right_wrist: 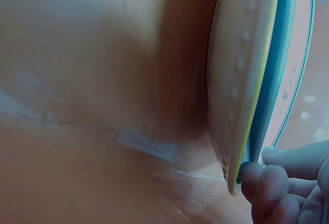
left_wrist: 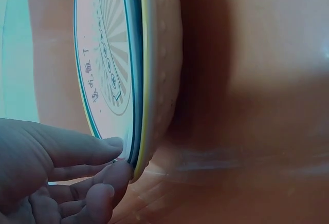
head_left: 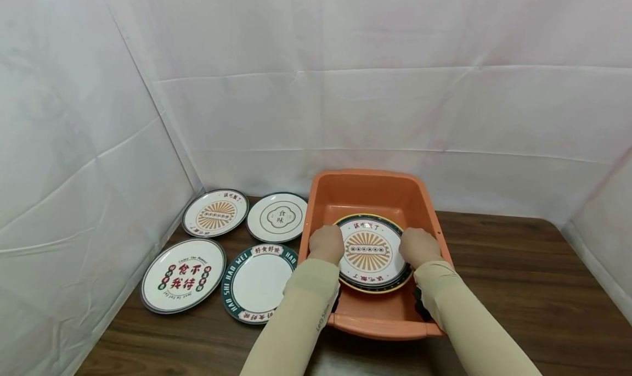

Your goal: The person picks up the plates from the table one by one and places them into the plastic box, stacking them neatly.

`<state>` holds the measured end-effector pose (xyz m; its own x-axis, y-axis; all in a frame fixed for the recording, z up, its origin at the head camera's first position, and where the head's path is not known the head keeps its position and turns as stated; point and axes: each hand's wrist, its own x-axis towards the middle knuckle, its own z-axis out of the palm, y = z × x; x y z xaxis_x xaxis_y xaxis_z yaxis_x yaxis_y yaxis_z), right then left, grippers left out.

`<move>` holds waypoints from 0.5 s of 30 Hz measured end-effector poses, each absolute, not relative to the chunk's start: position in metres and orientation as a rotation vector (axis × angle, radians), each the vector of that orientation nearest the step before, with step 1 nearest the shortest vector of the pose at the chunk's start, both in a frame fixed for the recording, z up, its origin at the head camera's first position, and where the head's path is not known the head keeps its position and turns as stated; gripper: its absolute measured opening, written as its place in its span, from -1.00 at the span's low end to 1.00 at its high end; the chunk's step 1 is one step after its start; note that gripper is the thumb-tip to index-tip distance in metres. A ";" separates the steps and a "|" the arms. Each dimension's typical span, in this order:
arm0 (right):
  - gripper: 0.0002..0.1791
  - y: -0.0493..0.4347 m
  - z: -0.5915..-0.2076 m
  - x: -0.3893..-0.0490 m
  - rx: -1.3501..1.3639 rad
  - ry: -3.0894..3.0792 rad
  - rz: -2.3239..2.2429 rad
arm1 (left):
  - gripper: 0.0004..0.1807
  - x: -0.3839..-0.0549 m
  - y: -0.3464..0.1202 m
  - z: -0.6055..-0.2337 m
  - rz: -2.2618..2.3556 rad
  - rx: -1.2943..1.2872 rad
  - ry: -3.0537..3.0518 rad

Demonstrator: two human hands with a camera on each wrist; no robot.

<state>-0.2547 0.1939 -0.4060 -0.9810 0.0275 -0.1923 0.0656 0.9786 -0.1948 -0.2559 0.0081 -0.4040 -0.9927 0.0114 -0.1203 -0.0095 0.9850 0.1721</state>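
Inside an orange plastic tub (head_left: 365, 192) sits a small stack of plates. On top lies a white plate (head_left: 367, 250) with a dark rim, an orange sunburst and red characters. Beneath it shows a yellow-edged plate (left_wrist: 148, 80) with a bumpy pale underside. My left hand (head_left: 326, 244) pinches the white plate's left rim, thumb on the face and fingertips under the edge. At the opposite rim my right hand (head_left: 419, 247) pinches it too; its thumb (right_wrist: 288, 158) presses the top and its fingers curl at the edge between the plates.
Left of the tub, on the dark wooden table (head_left: 498, 288), lie a sunburst plate (head_left: 215, 213), a plate with a small central emblem (head_left: 277, 217), a red-lettered plate (head_left: 184, 275) and a green-rimmed plate (head_left: 259, 283). White cloth walls (head_left: 380, 107) stand behind and at both sides.
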 end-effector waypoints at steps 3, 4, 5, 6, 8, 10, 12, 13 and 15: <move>-0.79 0.194 -0.405 -0.254 0.062 2.963 -0.314 | -0.82 -0.257 0.009 -0.405 0.256 -0.002 3.008; -0.80 0.194 -0.404 -0.253 0.053 2.971 -0.313 | -0.82 -0.257 0.009 -0.405 0.254 -0.003 3.005; -0.80 0.194 -0.404 -0.253 0.047 2.978 -0.312 | -0.82 -0.257 0.009 -0.405 0.255 -0.004 3.002; -0.81 0.194 -0.404 -0.252 0.041 2.984 -0.310 | -0.82 -0.257 0.009 -0.405 0.256 -0.006 2.999; -0.81 0.194 -0.404 -0.252 0.030 2.994 -0.301 | -0.82 -0.257 0.009 -0.405 0.259 -0.007 2.992; -0.81 0.194 -0.404 -0.252 0.022 3.001 -0.292 | -0.82 -0.258 0.009 -0.405 0.258 -0.006 2.987; -0.82 0.194 -0.405 -0.252 0.013 3.009 -0.279 | -0.82 -0.259 0.009 -0.405 0.256 -0.005 2.987; -0.82 0.194 -0.405 -0.252 0.010 3.014 -0.273 | -0.82 -0.259 0.009 -0.405 0.254 -0.003 2.985; -0.82 0.194 -0.406 -0.253 0.005 3.022 -0.267 | -0.82 -0.258 0.009 -0.405 0.249 -0.001 2.983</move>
